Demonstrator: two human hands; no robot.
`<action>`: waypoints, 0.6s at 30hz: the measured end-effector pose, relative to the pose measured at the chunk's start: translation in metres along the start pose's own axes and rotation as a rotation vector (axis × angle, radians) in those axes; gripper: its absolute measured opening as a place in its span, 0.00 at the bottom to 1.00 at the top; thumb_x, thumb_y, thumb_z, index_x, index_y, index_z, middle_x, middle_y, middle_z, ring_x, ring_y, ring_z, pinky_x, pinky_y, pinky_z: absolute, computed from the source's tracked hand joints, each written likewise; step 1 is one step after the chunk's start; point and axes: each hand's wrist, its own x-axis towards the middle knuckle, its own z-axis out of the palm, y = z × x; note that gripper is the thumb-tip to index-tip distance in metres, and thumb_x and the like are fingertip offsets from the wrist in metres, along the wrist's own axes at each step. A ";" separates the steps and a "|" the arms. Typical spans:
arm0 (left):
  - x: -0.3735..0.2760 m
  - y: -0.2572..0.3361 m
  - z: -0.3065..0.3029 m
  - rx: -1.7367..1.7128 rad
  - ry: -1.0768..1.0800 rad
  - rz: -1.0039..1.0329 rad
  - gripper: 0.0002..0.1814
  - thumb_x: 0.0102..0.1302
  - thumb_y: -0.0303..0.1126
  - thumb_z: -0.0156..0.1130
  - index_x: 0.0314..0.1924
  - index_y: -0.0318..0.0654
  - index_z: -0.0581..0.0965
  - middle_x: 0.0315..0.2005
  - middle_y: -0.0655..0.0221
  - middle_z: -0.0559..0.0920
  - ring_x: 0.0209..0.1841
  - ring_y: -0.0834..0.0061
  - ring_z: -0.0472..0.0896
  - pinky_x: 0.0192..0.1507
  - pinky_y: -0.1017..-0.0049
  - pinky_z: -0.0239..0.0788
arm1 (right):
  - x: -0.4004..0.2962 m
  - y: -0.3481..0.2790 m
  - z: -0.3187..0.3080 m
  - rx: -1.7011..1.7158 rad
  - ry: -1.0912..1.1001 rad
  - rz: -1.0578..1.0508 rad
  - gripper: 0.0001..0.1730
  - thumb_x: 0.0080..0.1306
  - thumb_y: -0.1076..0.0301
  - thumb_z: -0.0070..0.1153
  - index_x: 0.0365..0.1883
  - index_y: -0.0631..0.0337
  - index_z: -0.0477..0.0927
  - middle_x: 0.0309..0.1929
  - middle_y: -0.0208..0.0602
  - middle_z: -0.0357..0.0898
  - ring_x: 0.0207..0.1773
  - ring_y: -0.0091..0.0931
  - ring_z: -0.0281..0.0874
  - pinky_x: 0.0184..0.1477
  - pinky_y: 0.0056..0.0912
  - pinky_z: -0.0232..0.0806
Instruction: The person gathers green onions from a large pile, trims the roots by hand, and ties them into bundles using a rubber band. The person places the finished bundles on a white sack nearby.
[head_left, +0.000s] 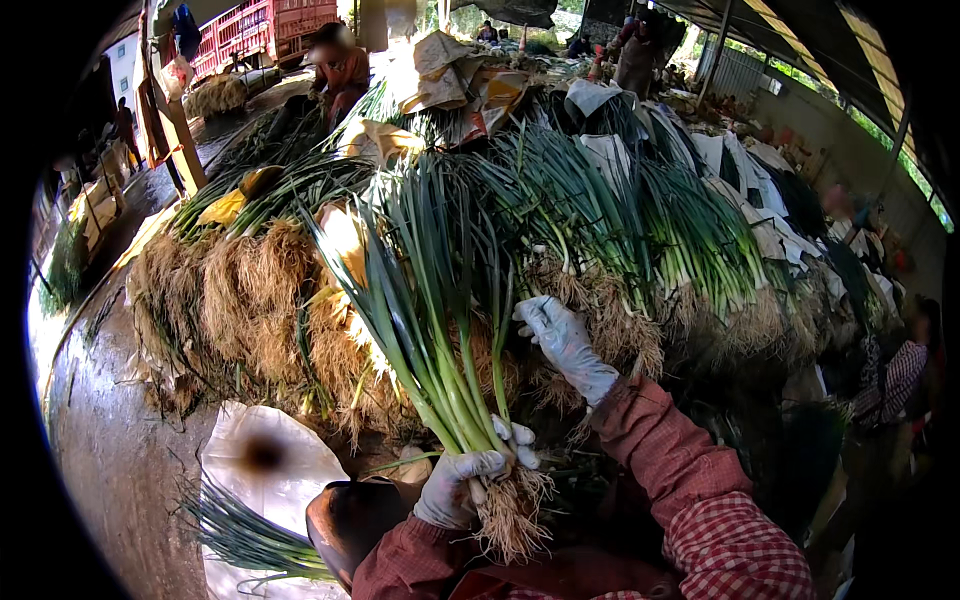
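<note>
My left hand (459, 487), in a pale glove, grips a bunch of long green allium stalks (442, 360), like green garlic or leeks, just above the roots. The leaves fan up and away from me, and tangled tan roots (514, 517) hang below the fist. To the right of the leaves, my gloved right hand (564, 341) is raised with its fingers curled. Its fingertips are close to the outermost leaf; whether they pinch anything cannot be made out. Behind both hands lies a large heap of the same stalks (585, 202), roots facing me.
A white sheet (262, 450) on the wet floor (112, 450) at the left bears more stalks (255, 532). Sacking (442, 67) covers the heap's top. A person (341, 71) sits beyond the heap, and another person's checked sleeve (904, 375) shows at right. A wooden post (184, 142) stands left.
</note>
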 end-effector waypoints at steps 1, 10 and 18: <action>0.001 -0.001 0.001 0.038 0.032 0.042 0.22 0.54 0.28 0.61 0.50 0.34 0.72 0.49 0.54 0.77 0.45 0.62 0.81 0.51 0.64 0.72 | 0.017 -0.007 -0.013 -0.269 0.185 -0.134 0.14 0.68 0.63 0.54 0.44 0.67 0.76 0.41 0.43 0.81 0.40 0.28 0.79 0.44 0.31 0.70; 0.031 -0.027 -0.041 0.100 0.152 -0.092 0.26 0.58 0.23 0.58 0.58 0.29 0.67 0.43 0.58 0.81 0.46 0.62 0.81 0.51 0.70 0.73 | 0.122 0.034 -0.054 -0.937 0.353 0.068 0.17 0.46 0.56 0.60 0.28 0.59 0.78 0.32 0.50 0.80 0.37 0.46 0.78 0.39 0.45 0.69; 0.038 -0.022 -0.042 0.161 0.377 -0.086 0.22 0.53 0.21 0.60 0.52 0.32 0.74 0.34 0.66 0.81 0.32 0.76 0.77 0.37 0.80 0.70 | -0.067 0.073 0.030 0.020 -0.007 0.138 0.15 0.60 0.71 0.63 0.24 0.58 0.66 0.20 0.26 0.69 0.24 0.20 0.77 0.23 0.24 0.67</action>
